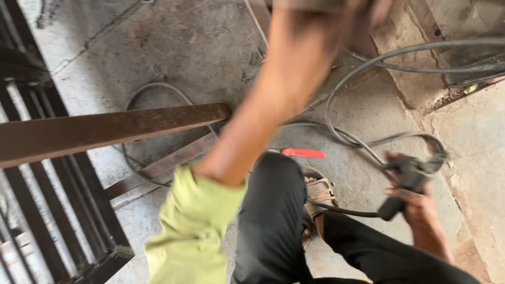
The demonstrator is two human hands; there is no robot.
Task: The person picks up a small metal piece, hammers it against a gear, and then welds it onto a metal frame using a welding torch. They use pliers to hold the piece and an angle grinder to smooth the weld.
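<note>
My right hand (pixel 418 202) is closed around a black welding electrode holder (pixel 405 178) low at the right, just above the concrete floor, with a grey cable (pixel 363 144) running off from its head. My left forearm sweeps up through the middle, strongly blurred. My left hand (pixel 368 8) is at the top edge, partly cut off, against a blurred brownish shape (pixel 310 4); whether it holds that shape cannot be told. A yellow-green sleeve (pixel 192 226) covers my left upper arm.
A brown square steel tube (pixel 105 129) lies across the left, over a dark metal grille (pixel 79 221). A flat steel strip (pixel 168 163) lies under it. A red-handled screwdriver (pixel 303 153) rests on the floor by my sandalled foot (pixel 318 192). More cables (pixel 421 66) loop at upper right.
</note>
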